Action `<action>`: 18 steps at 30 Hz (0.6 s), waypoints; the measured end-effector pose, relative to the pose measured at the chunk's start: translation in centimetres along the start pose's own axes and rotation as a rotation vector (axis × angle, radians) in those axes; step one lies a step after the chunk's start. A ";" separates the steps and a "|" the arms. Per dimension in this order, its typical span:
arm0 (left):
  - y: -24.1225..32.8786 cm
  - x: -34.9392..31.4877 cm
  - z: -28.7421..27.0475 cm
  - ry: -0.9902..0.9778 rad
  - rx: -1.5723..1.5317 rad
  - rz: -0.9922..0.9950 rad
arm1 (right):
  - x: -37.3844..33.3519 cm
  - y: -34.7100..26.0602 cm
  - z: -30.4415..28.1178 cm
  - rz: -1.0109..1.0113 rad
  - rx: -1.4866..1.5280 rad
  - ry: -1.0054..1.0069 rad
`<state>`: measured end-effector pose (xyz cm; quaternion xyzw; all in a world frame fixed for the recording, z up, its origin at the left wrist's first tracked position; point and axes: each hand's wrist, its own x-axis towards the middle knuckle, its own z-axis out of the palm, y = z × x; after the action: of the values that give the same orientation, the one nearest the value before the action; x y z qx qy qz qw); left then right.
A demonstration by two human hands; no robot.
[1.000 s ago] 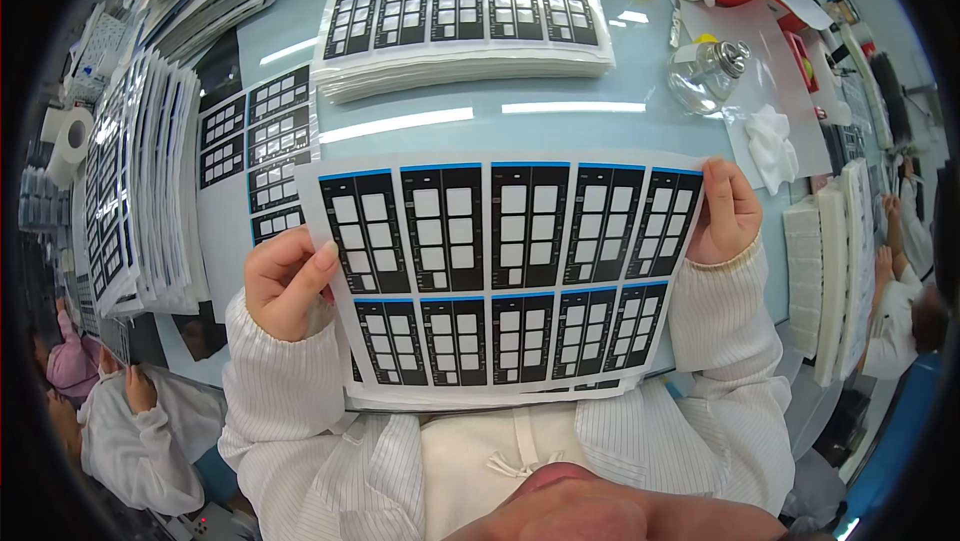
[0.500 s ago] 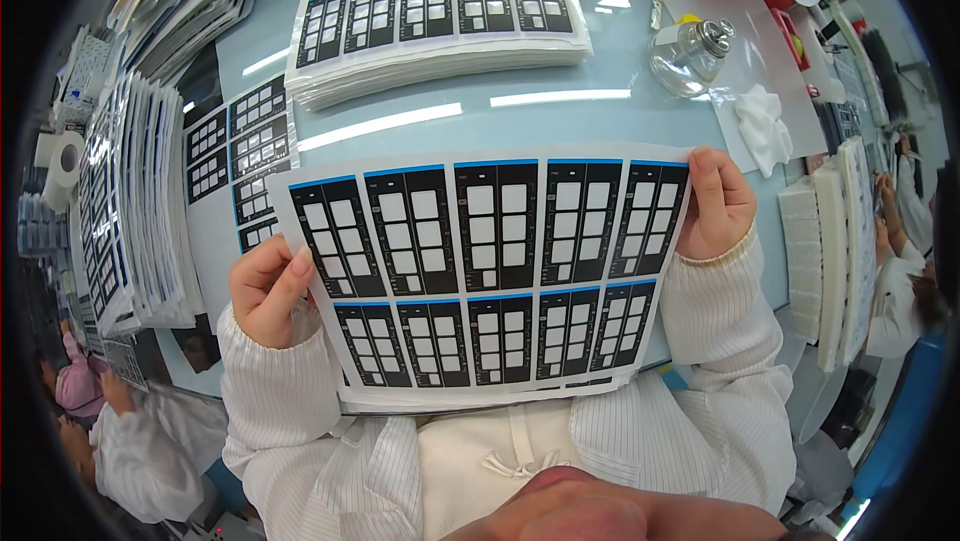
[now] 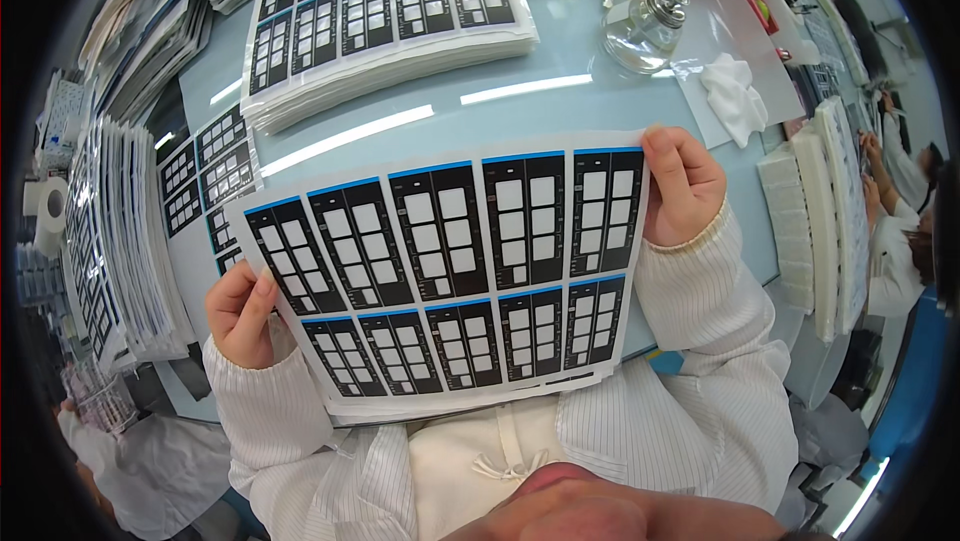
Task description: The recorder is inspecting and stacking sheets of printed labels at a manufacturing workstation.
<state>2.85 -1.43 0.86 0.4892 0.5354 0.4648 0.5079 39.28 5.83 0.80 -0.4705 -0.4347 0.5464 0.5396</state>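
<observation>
Printed sheet (image 3: 450, 271) of black panels: held above the pale blue table (image 3: 500, 111), your left hand (image 3: 243, 313) pinching its left edge, your right hand (image 3: 682, 186) pinching its upper right corner.

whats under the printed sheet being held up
Under the printed sheet, the light blue table shows past its top edge and the person's white garment below. The table part directly beneath is covered.

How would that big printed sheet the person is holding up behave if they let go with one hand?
The sheet looks thin, so it would probably droop or curl from the freed edge. Both the left hand and the right hand pinch opposite edges, which suggests it needs two-sided support. It seems light, and its surface might be slippery, judging by the glossy-looking stack behind.
</observation>
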 end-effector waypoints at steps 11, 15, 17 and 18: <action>-0.8 -0.2 -0.7 0.022 0.019 -0.017 | -0.3 -0.4 0.5 0.047 -0.066 0.044; -0.6 -0.2 -0.6 0.028 0.042 -0.027 | -0.1 -0.2 0.4 0.051 -0.061 0.025; -0.7 -0.2 -0.6 0.034 0.007 -0.036 | -0.1 -0.3 0.4 0.057 -0.091 0.036; -0.7 -0.1 -0.4 0.027 0.004 -0.031 | -0.1 -0.4 0.3 0.057 -0.063 0.026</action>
<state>2.37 -1.58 0.17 0.4754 0.5509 0.4623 0.5067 39.05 5.71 1.25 -0.5067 -0.4309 0.5414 0.5143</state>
